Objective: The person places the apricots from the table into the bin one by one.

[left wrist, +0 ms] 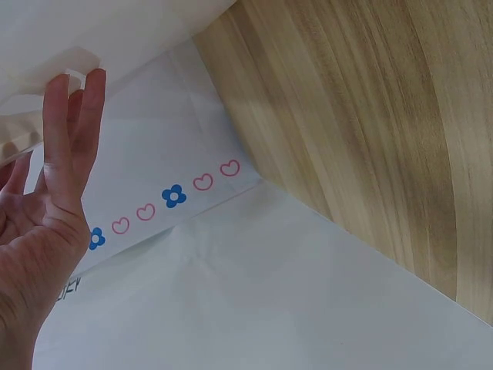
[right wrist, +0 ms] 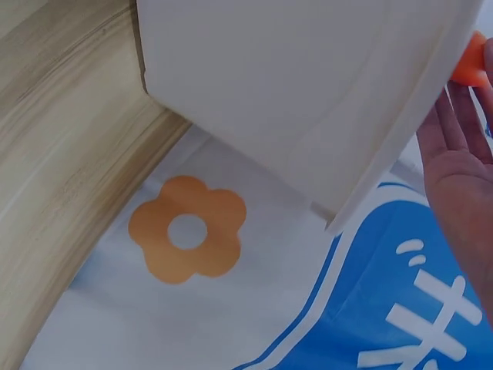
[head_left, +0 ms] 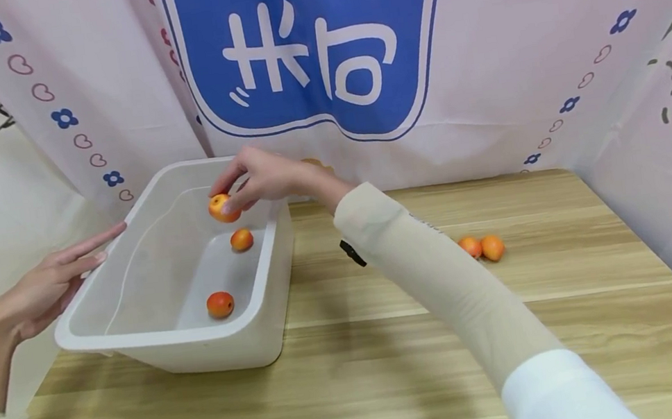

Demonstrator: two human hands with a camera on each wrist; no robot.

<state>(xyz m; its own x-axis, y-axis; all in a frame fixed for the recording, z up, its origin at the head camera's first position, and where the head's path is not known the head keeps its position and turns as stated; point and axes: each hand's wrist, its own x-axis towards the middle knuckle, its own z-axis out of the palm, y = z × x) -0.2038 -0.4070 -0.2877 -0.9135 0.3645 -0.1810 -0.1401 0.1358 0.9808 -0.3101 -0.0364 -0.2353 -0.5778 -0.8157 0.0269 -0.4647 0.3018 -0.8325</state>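
My right hand [head_left: 263,176] pinches a small round orange-yellow fruit [head_left: 224,208] between thumb and fingers, over the far right part of a white plastic bin [head_left: 261,295]. In the right wrist view, part of this orange fruit [right wrist: 470,62] shows past the bin's rim. Two more orange-red fruits lie apart on the bin's floor: one fruit [head_left: 242,240] towards the back, another fruit [head_left: 220,305] nearer the front. My left hand [head_left: 52,283] rests against the bin's left rim with its fingers extended. The left wrist view shows those straight fingers [left wrist: 58,127] at the bin's wall.
Two orange fruits [head_left: 482,247] lie side by side on the wooden table [head_left: 393,363], right of the bin and partly behind my right sleeve [head_left: 444,273]. A white printed cloth [head_left: 487,107] with a blue sign hangs behind the table and along its sides.
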